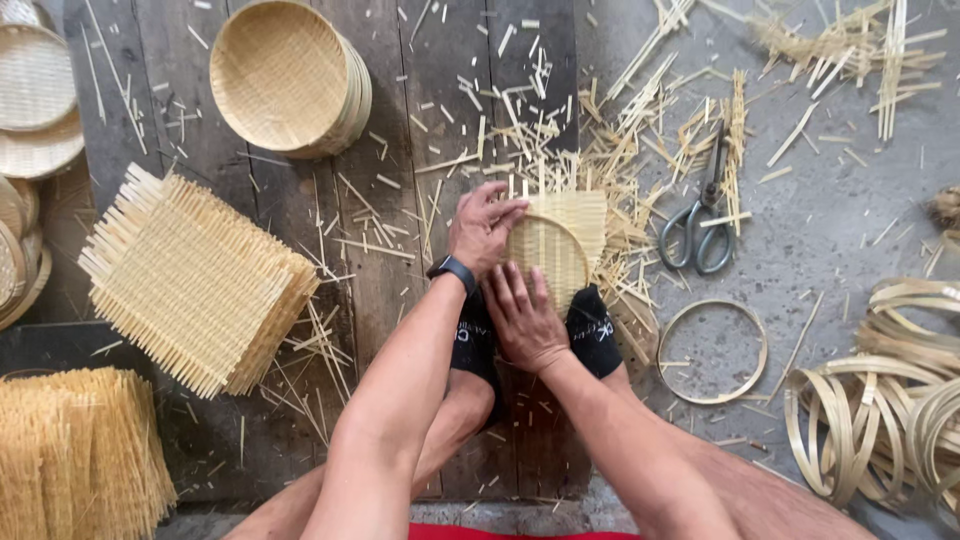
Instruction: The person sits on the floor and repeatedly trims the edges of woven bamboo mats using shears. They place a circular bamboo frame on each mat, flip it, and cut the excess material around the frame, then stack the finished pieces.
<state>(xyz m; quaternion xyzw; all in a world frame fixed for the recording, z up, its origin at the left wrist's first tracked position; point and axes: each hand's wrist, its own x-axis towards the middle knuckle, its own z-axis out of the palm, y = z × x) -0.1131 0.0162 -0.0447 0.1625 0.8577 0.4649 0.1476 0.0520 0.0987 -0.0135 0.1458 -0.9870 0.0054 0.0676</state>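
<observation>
Both forearms extended forward, bare. The left hand [484, 226] lay palm down, fingers [505, 210] curled and spread, a watch on its wrist. The right hand [522, 318] lay flat beside it, fingers extended.
</observation>
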